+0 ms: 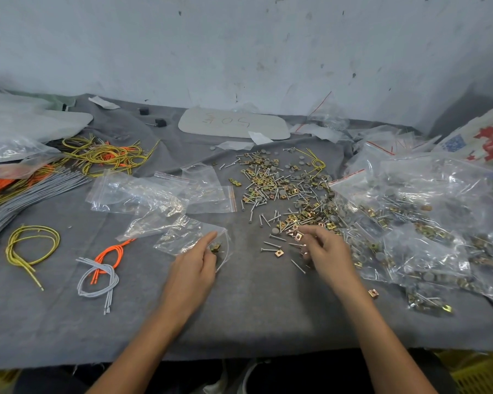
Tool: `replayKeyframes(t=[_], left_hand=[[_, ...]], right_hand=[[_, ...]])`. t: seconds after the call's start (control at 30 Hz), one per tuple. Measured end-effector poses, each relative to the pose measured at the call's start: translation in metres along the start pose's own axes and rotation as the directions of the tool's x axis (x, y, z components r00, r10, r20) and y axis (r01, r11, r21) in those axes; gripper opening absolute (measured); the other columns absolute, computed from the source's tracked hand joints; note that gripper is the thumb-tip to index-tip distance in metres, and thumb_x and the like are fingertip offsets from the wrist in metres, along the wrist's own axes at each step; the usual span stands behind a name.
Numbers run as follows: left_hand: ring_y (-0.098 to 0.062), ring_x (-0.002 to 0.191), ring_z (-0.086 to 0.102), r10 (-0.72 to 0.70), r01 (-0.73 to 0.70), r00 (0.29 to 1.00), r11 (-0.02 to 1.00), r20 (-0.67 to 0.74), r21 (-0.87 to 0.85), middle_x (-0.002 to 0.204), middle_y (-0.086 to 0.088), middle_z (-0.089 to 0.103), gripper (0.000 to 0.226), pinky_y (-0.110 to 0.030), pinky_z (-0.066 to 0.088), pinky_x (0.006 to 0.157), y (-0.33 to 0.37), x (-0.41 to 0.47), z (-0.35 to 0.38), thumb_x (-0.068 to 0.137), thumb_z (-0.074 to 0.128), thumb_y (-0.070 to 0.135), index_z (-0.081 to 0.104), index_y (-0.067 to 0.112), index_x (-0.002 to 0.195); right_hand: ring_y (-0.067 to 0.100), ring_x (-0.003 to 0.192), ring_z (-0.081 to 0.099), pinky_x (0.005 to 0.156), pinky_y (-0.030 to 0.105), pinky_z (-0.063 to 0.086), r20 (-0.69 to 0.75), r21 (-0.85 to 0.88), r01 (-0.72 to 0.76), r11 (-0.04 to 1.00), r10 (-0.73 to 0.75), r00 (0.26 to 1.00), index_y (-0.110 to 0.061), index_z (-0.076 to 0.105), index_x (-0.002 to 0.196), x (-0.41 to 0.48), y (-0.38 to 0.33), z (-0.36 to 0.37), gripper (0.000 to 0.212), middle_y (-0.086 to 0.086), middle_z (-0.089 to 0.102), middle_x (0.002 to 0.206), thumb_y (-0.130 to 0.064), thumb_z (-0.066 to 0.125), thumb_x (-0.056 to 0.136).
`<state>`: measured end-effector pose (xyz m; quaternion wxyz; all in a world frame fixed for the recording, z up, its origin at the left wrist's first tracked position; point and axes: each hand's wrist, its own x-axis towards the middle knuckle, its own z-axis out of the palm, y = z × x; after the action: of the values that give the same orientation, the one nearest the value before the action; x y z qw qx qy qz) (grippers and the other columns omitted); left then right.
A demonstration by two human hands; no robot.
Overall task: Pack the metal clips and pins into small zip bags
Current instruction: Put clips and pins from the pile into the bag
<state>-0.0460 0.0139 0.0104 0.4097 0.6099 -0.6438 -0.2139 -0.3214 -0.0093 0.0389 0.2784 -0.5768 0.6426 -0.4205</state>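
zip bags [165, 199] left of clip-and-pin pile [282, 191] | filled bags [427, 223] right | cords [97, 155] far left | all on cloth [268, 322]

A plain grey felt cloth [254, 308] lies under brass-gold clips [268, 180], silvery pins [256, 206] and dull grey discs [293, 167] at centre. Clear zip bags [205, 189] have red seal strips. At eight o'clock are yellow striped cords [32, 245], an orange cord [111, 251] and pale grey cords [97, 280]. At two o'clock, a white sack [484, 140] is printed red and blue

Handwritten "05" on pale board [268, 129] (faint)
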Motion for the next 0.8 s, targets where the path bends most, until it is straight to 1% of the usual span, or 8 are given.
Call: replayKeyframes(t=[0.1, 0.2, 0.33, 0.43, 0.57, 0.63, 0.7, 0.8], left_hand=[[-0.02, 0.084, 0.062, -0.002, 0.002, 1.0, 1.0, -0.008, 0.007, 0.078, 0.015, 0.062, 0.053, -0.032, 0.043, 0.074, 0.0, 0.0, 0.0, 0.09, 0.033, 0.039, 0.056, 0.033, 0.138], [-0.021, 0.086, 0.063, -0.006, 0.006, 1.0, 1.0, -0.003, 0.005, 0.08, 0.013, 0.062, 0.052, -0.032, 0.044, 0.075, 0.002, -0.001, -0.001, 0.091, 0.034, 0.037, 0.057, 0.032, 0.138], [-0.022, 0.088, 0.065, -0.007, 0.007, 1.0, 1.0, -0.001, -0.006, 0.085, 0.007, 0.07, 0.053, -0.033, 0.047, 0.076, 0.004, -0.002, -0.002, 0.09, 0.034, 0.037, 0.057, 0.032, 0.138], [-0.026, 0.09, 0.066, -0.021, 0.021, 1.0, 1.0, 0.004, -0.014, 0.09, 0.001, 0.073, 0.055, -0.036, 0.05, 0.08, 0.005, -0.001, -0.002, 0.088, 0.035, 0.037, 0.058, 0.033, 0.138], [-0.019, 0.087, 0.066, -0.047, 0.048, 0.999, 0.998, 0.023, -0.028, 0.079, 0.01, 0.069, 0.056, -0.036, 0.051, 0.08, 0.006, -0.001, -0.004, 0.086, 0.035, 0.037, 0.056, 0.037, 0.138], [-0.021, 0.09, 0.066, -0.044, 0.044, 0.999, 0.999, 0.008, -0.017, 0.084, 0.007, 0.072, 0.057, -0.035, 0.051, 0.08, 0.006, 0.0, -0.004, 0.086, 0.035, 0.037, 0.057, 0.036, 0.138], [-0.026, 0.091, 0.066, -0.027, 0.027, 1.0, 0.999, -0.006, -0.021, 0.089, 0.002, 0.073, 0.058, -0.036, 0.05, 0.08, 0.005, 0.0, -0.004, 0.086, 0.035, 0.036, 0.057, 0.034, 0.139], [-0.027, 0.093, 0.066, -0.009, 0.008, 1.0, 1.0, -0.026, -0.025, 0.096, -0.001, 0.075, 0.056, -0.038, 0.05, 0.081, 0.006, 0.001, -0.003, 0.087, 0.035, 0.035, 0.058, 0.032, 0.138]], right_hand=[[0.017, 0.071, 0.067, 0.071, 0.044, 0.057, -0.029, -0.11, -0.003, 0.994, -0.001, 1.0, -0.034, 0.057, 0.094, 0.0, 0.0, -0.007, 0.008, -0.003, 0.07, 0.079, -0.029, 0.063, 0.096], [0.009, 0.069, 0.065, 0.069, 0.04, 0.056, -0.015, -0.202, 0.025, 0.979, -0.029, 0.999, -0.028, 0.067, 0.086, -0.004, -0.01, -0.006, 0.01, -0.008, 0.07, 0.074, -0.036, 0.069, 0.092], [-0.002, 0.093, 0.065, 0.085, 0.025, 0.05, 0.207, -0.069, 0.17, 0.983, -0.152, 0.966, -0.024, 0.077, 0.102, -0.022, -0.039, 0.026, 0.013, -0.016, 0.073, 0.094, -0.02, 0.068, 0.093], [-0.002, 0.092, 0.066, 0.085, 0.018, 0.049, 0.266, 0.0, 0.216, 0.976, -0.208, 0.941, -0.028, 0.072, 0.105, -0.035, -0.06, 0.06, 0.017, -0.014, 0.074, 0.095, -0.018, 0.067, 0.092], [0.008, 0.076, 0.063, 0.071, 0.026, 0.047, 0.249, -0.096, 0.243, 0.965, -0.213, 0.945, -0.024, 0.058, 0.091, -0.035, -0.074, 0.087, 0.012, -0.008, 0.068, 0.078, -0.024, 0.07, 0.089], [0.005, 0.086, 0.066, 0.079, 0.023, 0.049, 0.318, -0.093, 0.276, 0.957, -0.234, 0.919, -0.026, 0.067, 0.099, -0.032, -0.076, 0.09, 0.007, -0.009, 0.073, 0.09, -0.024, 0.066, 0.093], [0.003, 0.096, 0.067, 0.087, 0.023, 0.051, 0.367, -0.072, 0.305, 0.95, -0.259, 0.893, -0.027, 0.072, 0.109, -0.03, -0.072, 0.088, 0.017, -0.012, 0.075, 0.101, -0.022, 0.063, 0.096], [0.003, 0.09, 0.067, 0.086, 0.029, 0.053, 0.296, -0.12, 0.243, 0.963, -0.199, 0.934, -0.028, 0.074, 0.107, -0.02, -0.059, 0.071, 0.018, -0.014, 0.074, 0.094, -0.021, 0.061, 0.096]])
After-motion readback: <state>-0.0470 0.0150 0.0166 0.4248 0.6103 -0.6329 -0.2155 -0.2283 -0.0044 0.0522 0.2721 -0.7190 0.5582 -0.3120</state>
